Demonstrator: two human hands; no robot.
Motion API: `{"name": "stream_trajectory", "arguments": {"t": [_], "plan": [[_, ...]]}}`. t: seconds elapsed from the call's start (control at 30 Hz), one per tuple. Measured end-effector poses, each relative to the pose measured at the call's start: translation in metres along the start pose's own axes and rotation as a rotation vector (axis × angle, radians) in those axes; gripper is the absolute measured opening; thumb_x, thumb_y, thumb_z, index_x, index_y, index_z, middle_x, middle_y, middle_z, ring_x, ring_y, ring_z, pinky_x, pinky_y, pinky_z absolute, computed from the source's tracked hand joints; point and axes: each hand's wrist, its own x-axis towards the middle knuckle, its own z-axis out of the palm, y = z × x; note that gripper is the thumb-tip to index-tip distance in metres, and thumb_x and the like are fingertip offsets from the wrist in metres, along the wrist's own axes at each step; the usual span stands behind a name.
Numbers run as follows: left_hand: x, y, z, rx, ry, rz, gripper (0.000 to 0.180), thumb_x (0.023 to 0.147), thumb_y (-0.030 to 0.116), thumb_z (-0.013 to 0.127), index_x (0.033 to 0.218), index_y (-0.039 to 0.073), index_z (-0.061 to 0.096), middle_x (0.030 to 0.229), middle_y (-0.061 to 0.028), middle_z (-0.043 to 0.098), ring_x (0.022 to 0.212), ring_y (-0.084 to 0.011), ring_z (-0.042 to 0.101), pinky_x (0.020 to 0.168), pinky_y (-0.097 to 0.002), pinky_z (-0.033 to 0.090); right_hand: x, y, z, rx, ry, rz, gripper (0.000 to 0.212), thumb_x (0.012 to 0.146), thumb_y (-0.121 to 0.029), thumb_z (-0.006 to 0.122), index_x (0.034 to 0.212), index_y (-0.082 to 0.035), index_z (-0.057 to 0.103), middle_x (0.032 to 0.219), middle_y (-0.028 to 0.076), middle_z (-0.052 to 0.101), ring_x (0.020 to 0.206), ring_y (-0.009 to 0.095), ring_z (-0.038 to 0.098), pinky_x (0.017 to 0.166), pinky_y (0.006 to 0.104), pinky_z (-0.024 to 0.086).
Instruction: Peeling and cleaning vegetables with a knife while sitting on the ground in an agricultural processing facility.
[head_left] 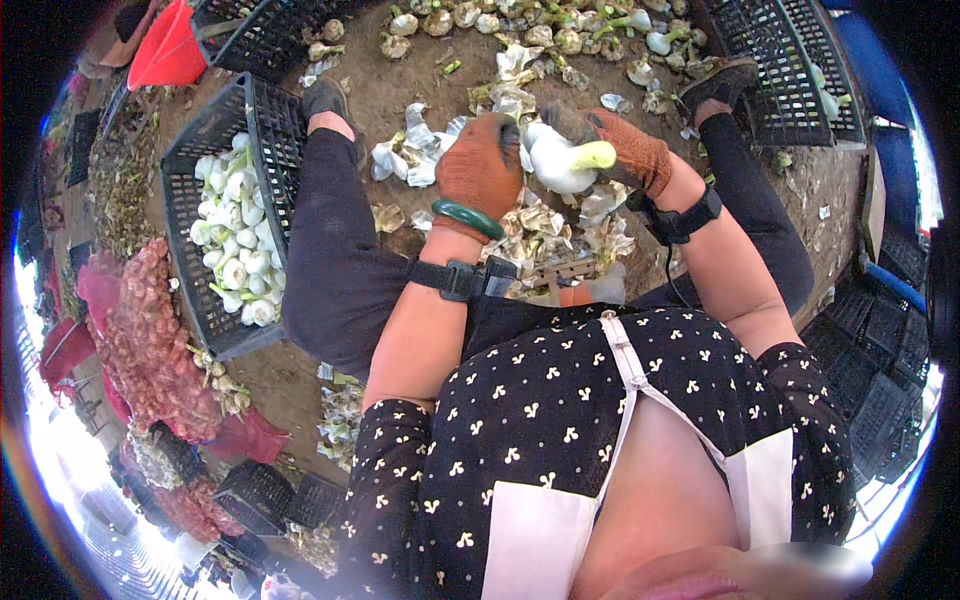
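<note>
A clean white garlic bulb [562,165] with a cut pale-green stem is between my two gloved hands. My right hand [632,152], in a brown glove with dark fingers, is closed around the bulb from its right side. My left hand [482,168], in the same kind of glove, is curled closed just left of the bulb; what its fingers hold, if anything, is hidden. Below the hands, loose garlic skins [540,235] cover the ground between my legs, with more white peelings [415,148] to the left.
Peeled white garlic bulbs [240,235] fill a black plastic crate [215,335] beside my left leg. Unpeeled garlic [540,37] lies scattered ahead. Another black crate [790,80] stands at far right. A red bucket [165,50] and a full mesh sack [155,335] are on the left.
</note>
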Motion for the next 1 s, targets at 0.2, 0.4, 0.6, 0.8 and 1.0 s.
{"name": "stream_trajectory", "arguments": {"t": [0.2,0.4,0.6,0.8,1.0], "plan": [[-0.017,0.008,0.024,-0.325,-0.277,-0.342,0.055,0.066,0.03,0.062,0.107,-0.003,0.046,0.095,-0.0206,0.057,0.087,-0.0287,0.056,0.076,-0.034,0.043,0.01,-0.014,0.019,-0.102,0.431,0.296,0.033,0.084,-0.028,0.048,0.107,-0.004,0.051,0.099,0.008,0.056,0.087,0.014,0.054,0.073,0.0253,0.045],[-0.014,-0.007,0.013,-0.775,-0.169,-0.386,0.043,0.06,0.011,0.06,0.1,-0.001,0.051,0.089,-0.013,0.06,0.082,-0.023,0.058,0.072,-0.0313,0.045,0.011,-0.008,-0.004,0.775,0.741,0.214,0.03,0.085,-0.031,0.045,0.095,-0.004,0.053,0.092,0.008,0.059,0.079,0.017,0.058,0.067,0.0288,0.048],[-0.007,0.014,0.004,-0.04,-0.158,-0.366,0.06,0.059,0.018,0.063,0.112,0.002,0.04,0.084,-0.0205,0.057,0.081,-0.034,0.057,0.069,-0.0398,0.046,0.02,-0.03,0.01,-0.667,0.385,0.319,0.039,0.08,-0.037,0.046,0.1,-0.004,0.052,0.096,0.021,0.056,0.089,0.037,0.053,0.077,0.0413,0.042],[-0.008,0.006,-0.001,-0.765,-0.067,-0.273,0.047,0.06,0.009,0.06,0.105,0.0,0.049,0.089,-0.0139,0.059,0.08,-0.0245,0.058,0.072,-0.0334,0.046,0.014,-0.048,-0.002,0.837,0.699,0.126,0.024,0.08,-0.032,0.052,0.086,-0.008,0.055,0.071,0.003,0.054,0.064,0.013,0.053,0.056,0.027,0.043],[-0.004,0.009,-0.009,-1.432,-0.193,-0.519,0.041,0.063,0.005,0.053,0.102,-0.007,0.049,0.084,-0.0138,0.059,0.069,-0.0175,0.057,0.059,-0.0269,0.046,0.002,-0.003,-0.06,-0.713,0.426,0.196,0.044,0.075,-0.042,0.056,0.093,-0.002,0.057,0.084,0.014,0.06,0.07,0.021,0.059,0.063,0.0331,0.046]]}}
